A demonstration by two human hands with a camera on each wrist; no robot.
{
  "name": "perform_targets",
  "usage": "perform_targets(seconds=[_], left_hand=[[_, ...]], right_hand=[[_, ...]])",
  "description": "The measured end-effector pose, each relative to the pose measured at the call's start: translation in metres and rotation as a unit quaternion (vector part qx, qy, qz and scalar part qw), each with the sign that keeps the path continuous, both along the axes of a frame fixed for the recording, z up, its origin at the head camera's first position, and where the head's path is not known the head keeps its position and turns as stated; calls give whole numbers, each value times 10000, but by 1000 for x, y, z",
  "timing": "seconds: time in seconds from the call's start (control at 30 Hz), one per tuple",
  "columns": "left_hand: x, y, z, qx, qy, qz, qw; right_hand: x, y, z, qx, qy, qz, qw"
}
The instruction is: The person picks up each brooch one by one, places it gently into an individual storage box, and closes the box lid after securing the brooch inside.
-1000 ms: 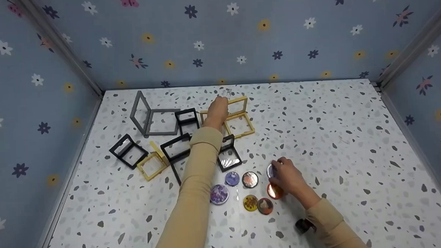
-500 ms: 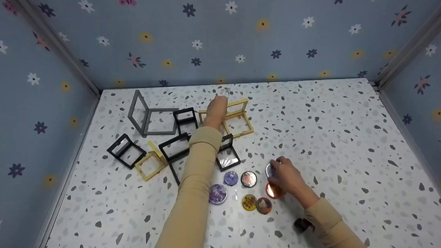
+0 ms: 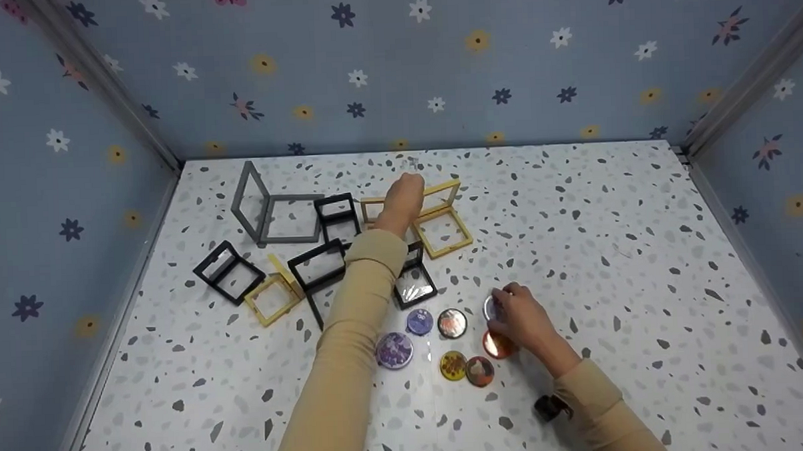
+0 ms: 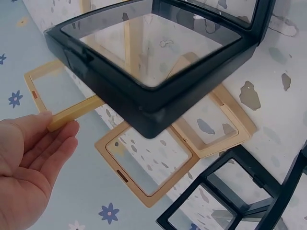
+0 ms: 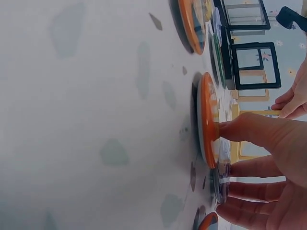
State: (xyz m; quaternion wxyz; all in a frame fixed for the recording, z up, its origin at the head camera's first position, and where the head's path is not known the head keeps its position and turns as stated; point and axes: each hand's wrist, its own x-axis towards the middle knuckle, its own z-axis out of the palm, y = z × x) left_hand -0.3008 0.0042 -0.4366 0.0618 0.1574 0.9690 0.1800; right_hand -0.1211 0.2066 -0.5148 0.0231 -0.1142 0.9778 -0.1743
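Observation:
My left hand (image 3: 402, 200) pinches the edge of a hinged yellow display frame (image 3: 451, 249) between thumb and fingers, as the left wrist view shows. The frame has a clear window and its two halves stand open at an angle. A second yellow frame (image 3: 373, 201) is partly hidden behind that hand. My right hand (image 3: 521, 318) rests on round button badges. In the right wrist view its thumb touches an orange-rimmed badge (image 5: 208, 120), while its straight fingers lie at a pale, shiny badge (image 5: 223, 177).
Several badges, including a purple one (image 3: 394, 351) and a yellow one (image 3: 454, 366), lie between the arms. Black frames (image 3: 236, 279), a grey frame (image 3: 265, 210) and a small yellow frame (image 3: 274, 301) stand opened at left. A black object (image 3: 548, 408) sits by the right sleeve. Patterned walls enclose the table.
My left hand has shifted slightly right, and the yellow frame it pinches has turned and slid right with it. My right hand stays on the badges. The head view has drifted a little.

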Motion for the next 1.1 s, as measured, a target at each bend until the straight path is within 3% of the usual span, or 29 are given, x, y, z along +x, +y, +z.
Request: perform_targets(seconds=[1.1], left_hand=[[26,15,0,475,-600,-236,9968]], right_hand=[[-4,1,4,-934,-92,-469,9945]])
